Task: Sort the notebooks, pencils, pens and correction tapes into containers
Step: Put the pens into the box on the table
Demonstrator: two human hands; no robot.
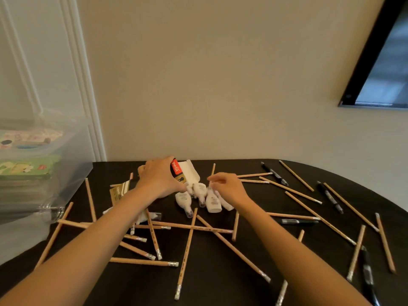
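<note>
Tapes (199, 192): centre frame, probably light, slick plastic; pinch mid-body.
Left hand (159, 178): grips box (187, 173).
Right hand (227, 188): fingertips pinched, contents unclear.

A home room: panelled door (44, 62), wall-mounted television (384, 62).

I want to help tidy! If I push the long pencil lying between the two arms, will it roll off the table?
Probably it rolls a little: the pencil is slim and lies on a smooth table. Its far end crosses other pencils, which would likely stop it. It looks straight and stiff, so it should lift without bending.
</note>
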